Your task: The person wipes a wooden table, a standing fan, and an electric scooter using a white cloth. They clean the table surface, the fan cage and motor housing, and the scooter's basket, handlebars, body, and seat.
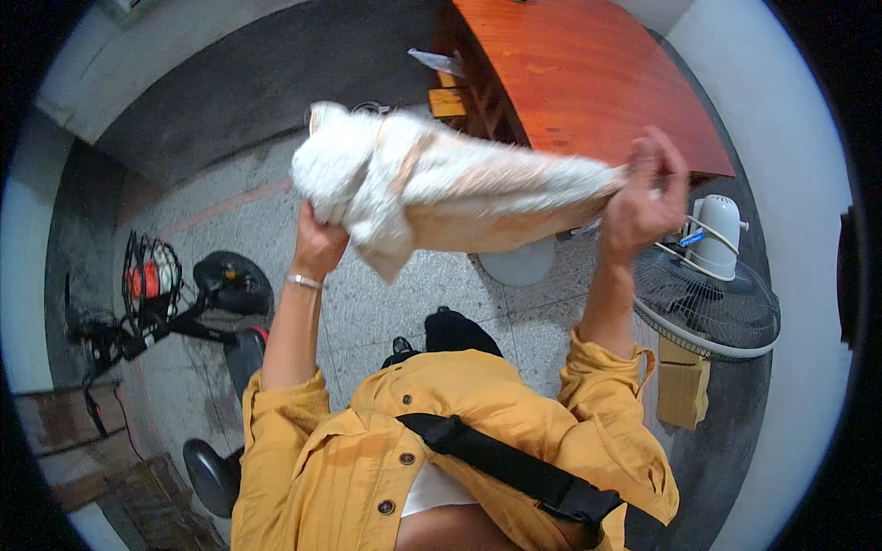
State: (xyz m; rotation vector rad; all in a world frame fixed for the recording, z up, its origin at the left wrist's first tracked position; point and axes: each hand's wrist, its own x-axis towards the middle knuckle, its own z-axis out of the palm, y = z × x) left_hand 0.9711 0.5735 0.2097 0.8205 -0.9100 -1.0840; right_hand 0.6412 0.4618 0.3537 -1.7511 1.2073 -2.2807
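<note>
A white and peach fluffy cloth (475,186), which looks like a towel, stretches across the view between my two hands, above the floor. My left hand (320,241) grips its bunched end from below, with the fingers hidden behind the folds. The other, narrower end runs to my right hand (644,193), which is blurred by motion. The fingertips there seem to pinch the cloth, with some of the fingers raised and curled. A thin orange loop or edge shows near the bunched end.
A reddish wooden table (586,76) stands ahead. An electric fan (710,289) and a cardboard box (682,386) are at right. A two-wheeled vehicle with a wire basket (151,275) stands at left. A round white stool (520,262) is partly under the cloth.
</note>
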